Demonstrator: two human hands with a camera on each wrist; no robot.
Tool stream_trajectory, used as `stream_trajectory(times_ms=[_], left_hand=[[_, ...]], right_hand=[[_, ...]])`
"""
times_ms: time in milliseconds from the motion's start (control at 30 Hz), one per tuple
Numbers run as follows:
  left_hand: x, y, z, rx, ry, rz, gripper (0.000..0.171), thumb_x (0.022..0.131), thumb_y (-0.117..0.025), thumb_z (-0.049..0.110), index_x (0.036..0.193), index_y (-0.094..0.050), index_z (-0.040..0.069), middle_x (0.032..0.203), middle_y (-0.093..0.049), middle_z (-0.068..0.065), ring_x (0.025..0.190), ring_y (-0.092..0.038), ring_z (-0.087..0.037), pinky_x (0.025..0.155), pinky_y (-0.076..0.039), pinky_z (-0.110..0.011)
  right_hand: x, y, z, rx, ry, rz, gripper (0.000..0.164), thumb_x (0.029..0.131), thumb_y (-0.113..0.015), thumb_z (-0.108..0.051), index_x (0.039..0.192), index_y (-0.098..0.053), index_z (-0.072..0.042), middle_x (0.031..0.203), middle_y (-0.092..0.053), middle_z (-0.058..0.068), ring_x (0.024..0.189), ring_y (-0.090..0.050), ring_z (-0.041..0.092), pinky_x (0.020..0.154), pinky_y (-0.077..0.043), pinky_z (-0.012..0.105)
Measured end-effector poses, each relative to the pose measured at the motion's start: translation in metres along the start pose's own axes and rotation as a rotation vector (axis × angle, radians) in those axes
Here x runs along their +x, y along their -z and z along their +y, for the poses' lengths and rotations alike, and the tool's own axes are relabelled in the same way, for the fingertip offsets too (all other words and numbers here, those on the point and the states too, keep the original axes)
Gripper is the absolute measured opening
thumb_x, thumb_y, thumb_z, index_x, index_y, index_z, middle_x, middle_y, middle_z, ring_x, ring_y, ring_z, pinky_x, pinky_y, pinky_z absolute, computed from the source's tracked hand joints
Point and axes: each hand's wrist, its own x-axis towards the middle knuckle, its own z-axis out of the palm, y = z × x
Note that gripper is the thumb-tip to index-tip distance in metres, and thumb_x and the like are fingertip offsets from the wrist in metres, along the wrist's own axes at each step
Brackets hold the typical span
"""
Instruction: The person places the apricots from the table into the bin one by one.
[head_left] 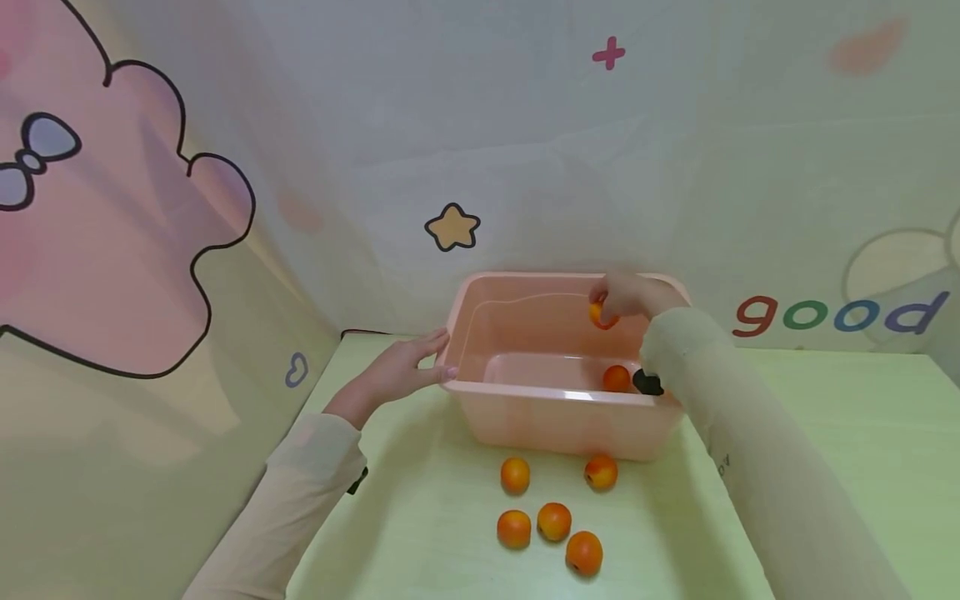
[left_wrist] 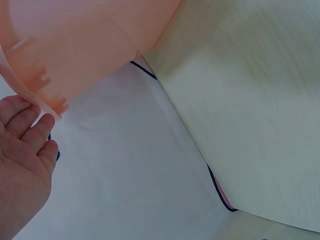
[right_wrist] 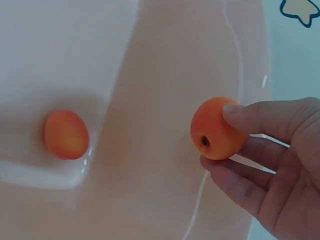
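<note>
A pink plastic basin (head_left: 555, 421) stands on the table against the back wall. My left hand (head_left: 401, 371) grips its left rim; in the left wrist view the fingers (left_wrist: 37, 132) bend under the lip, with the thumb hidden there. Over the basin's right part, my right hand (head_left: 633, 293) pinches a small orange-red fruit (right_wrist: 217, 131) between thumb and fingers, above the basin floor. The fruit has a dark pit on one side. Another orange-red fruit (right_wrist: 66, 135) lies on the basin floor, near the right end.
Several loose fruits lie on the pale green table in front of the basin, among them a fruit (head_left: 515, 476) at the left and a fruit (head_left: 584, 553) nearest me. Behind rises a wall sheet (head_left: 360, 217) with printed drawings. A black object (head_left: 647, 382) shows by my right sleeve.
</note>
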Motion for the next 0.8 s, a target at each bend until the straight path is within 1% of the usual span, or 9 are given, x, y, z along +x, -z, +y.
stream_trajectory(times_ms=[100,167,267,367,433,533,667,733,800], left_hand=[[-0.001,-0.001,0.000,0.009,-0.007,-0.002,0.084,0.074,-0.052,0.062,0.141,-0.021,0.023,0.147,-0.019,0.002,0.135,-0.020,-0.022,0.103,-0.028,-0.050],[-0.001,-0.001,0.000,0.015,-0.011,-0.002,0.083,0.075,-0.052,0.061,0.141,-0.021,0.022,0.147,-0.019,0.002,0.135,-0.020,-0.022,0.103,-0.028,-0.050],[-0.002,-0.001,0.000,0.016,-0.017,-0.001,0.082,0.076,-0.052,0.059,0.141,-0.022,0.020,0.148,-0.019,0.001,0.135,-0.020,-0.022,0.103,-0.028,-0.049],[-0.002,-0.001,0.000,0.015,-0.017,0.002,0.081,0.076,-0.053,0.059,0.141,-0.021,0.020,0.148,-0.018,0.002,0.135,-0.020,-0.022,0.104,-0.028,-0.049],[-0.002,-0.001,-0.001,0.018,-0.023,0.006,0.081,0.077,-0.053,0.059,0.141,-0.021,0.020,0.148,-0.018,0.003,0.135,-0.020,-0.022,0.103,-0.028,-0.049],[-0.001,-0.001,-0.002,0.027,-0.035,0.013,0.080,0.078,-0.052,0.058,0.141,-0.022,0.020,0.147,-0.019,0.003,0.135,-0.021,-0.022,0.104,-0.028,-0.048],[0.000,0.000,-0.003,0.039,-0.048,0.017,0.079,0.078,-0.052,0.057,0.141,-0.022,0.019,0.147,-0.019,0.003,0.135,-0.021,-0.022,0.104,-0.028,-0.048],[0.000,0.000,-0.003,0.042,-0.052,0.016,0.079,0.078,-0.052,0.057,0.141,-0.022,0.019,0.147,-0.019,0.002,0.135,-0.021,-0.022,0.104,-0.028,-0.048],[0.000,0.000,-0.003,0.045,-0.054,0.016,0.076,0.080,-0.053,0.053,0.141,-0.022,0.019,0.147,-0.020,0.001,0.134,-0.022,-0.022,0.104,-0.028,-0.049]], right_hand=[[0.003,-0.007,0.003,0.036,-0.008,0.040,0.026,0.074,-0.056,-0.003,0.099,-0.054,-0.010,0.096,-0.043,0.007,0.097,-0.038,0.027,0.062,-0.044,0.029],[0.003,-0.013,0.004,0.109,-0.040,0.055,0.025,0.070,-0.056,-0.001,0.094,-0.054,-0.009,0.091,-0.043,0.006,0.094,-0.041,0.027,0.059,-0.044,0.028],[-0.004,-0.021,0.001,0.199,-0.091,0.058,0.036,0.070,-0.056,-0.002,0.105,-0.053,-0.012,0.103,-0.044,0.006,0.101,-0.039,0.029,0.070,-0.048,0.034],[-0.020,-0.029,-0.008,0.340,-0.200,0.027,0.046,0.072,-0.054,-0.005,0.116,-0.047,-0.017,0.117,-0.039,0.005,0.111,-0.031,0.030,0.079,-0.043,0.043],[-0.030,-0.032,-0.015,0.400,-0.243,0.036,0.046,0.070,-0.055,-0.008,0.113,-0.048,-0.019,0.118,-0.038,0.004,0.113,-0.029,0.029,0.077,-0.043,0.042],[-0.044,-0.038,-0.025,0.558,-0.358,0.106,0.039,0.061,-0.059,-0.012,0.099,-0.054,-0.023,0.113,-0.039,-0.001,0.106,-0.034,0.025,0.065,-0.046,0.038],[-0.047,-0.042,-0.029,0.525,-0.360,0.082,0.033,0.056,-0.058,-0.012,0.088,-0.053,-0.018,0.107,-0.040,0.000,0.094,-0.038,0.022,0.054,-0.044,0.032],[-0.042,-0.043,-0.027,0.421,-0.307,0.025,0.032,0.057,-0.056,-0.009,0.088,-0.050,-0.015,0.104,-0.041,0.003,0.090,-0.040,0.023,0.053,-0.043,0.031],[-0.029,-0.046,-0.020,0.351,-0.299,-0.008,0.032,0.060,-0.055,-0.009,0.091,-0.050,-0.015,0.105,-0.041,0.005,0.091,-0.040,0.025,0.054,-0.044,0.032]])
